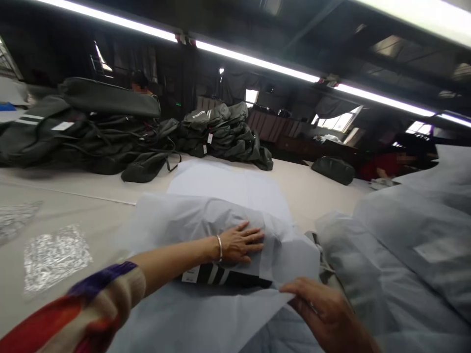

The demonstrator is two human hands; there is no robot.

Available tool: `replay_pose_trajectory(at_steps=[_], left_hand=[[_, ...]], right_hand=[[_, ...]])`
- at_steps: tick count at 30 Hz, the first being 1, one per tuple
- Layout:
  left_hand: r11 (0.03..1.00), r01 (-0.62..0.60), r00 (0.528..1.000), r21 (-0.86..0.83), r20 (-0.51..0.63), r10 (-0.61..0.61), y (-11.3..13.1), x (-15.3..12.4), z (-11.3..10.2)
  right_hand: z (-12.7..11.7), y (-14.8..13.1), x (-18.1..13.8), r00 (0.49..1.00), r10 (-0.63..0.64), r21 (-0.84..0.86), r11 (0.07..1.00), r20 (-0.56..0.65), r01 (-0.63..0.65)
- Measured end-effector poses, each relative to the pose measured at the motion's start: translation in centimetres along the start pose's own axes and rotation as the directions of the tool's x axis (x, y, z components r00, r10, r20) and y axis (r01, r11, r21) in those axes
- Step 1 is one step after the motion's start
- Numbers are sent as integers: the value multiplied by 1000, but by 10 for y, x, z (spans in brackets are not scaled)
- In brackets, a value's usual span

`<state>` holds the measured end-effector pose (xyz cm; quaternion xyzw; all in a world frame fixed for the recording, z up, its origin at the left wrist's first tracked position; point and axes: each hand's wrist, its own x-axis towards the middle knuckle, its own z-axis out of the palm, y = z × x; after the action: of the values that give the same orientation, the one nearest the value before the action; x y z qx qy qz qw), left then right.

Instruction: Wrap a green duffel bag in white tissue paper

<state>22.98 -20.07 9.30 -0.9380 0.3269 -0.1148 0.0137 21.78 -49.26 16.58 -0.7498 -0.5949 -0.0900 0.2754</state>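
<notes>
My left hand (241,243) lies flat, fingers stretched out, on top of a dark bag with white stripes (221,274) that is partly covered by thin white wrapping paper (191,220). A silver bracelet sits on that wrist, and the sleeve is striped in orange, cream and purple. My right hand (324,314) is at the bottom right, pinching the edge of the paper sheet just in front of the bag. The bag rests on a wide beige table (91,215).
A stack of paper-wrapped bundles (405,245) fills the right side. Piles of dark green bags (110,132) lie across the far table, another single bag (333,169) at the right. Clear plastic sleeves (55,255) lie at left. Other people stand in the background.
</notes>
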Motion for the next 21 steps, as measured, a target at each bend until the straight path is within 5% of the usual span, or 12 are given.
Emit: replay_pose_trajectory(at_steps=[6, 9, 13, 16, 18, 21], left_hand=[[968, -68, 996, -241, -76, 51, -12, -2, 18], [856, -67, 997, -512, -71, 36, -19, -3, 4], [533, 75, 987, -843, -15, -162, -23, -6, -41], [105, 290, 906, -951, 237, -351, -34, -4, -62], [-141, 330, 852, -933, 359, -381, -45, -3, -66], [-252, 373, 808, -893, 446, -384, -55, -9, -75]], right_hand=[[-12, 49, 68, 965, 261, 13, 965, 11, -261], [-12, 73, 98, 947, 303, 50, 950, 107, -310], [-5, 100, 128, 938, 278, 61, 953, 207, -296], [4, 123, 145, 945, 233, 82, 963, 228, -257], [12, 137, 155, 944, 195, 95, 969, 268, -227], [26, 156, 166, 928, 119, 85, 984, 352, -159]])
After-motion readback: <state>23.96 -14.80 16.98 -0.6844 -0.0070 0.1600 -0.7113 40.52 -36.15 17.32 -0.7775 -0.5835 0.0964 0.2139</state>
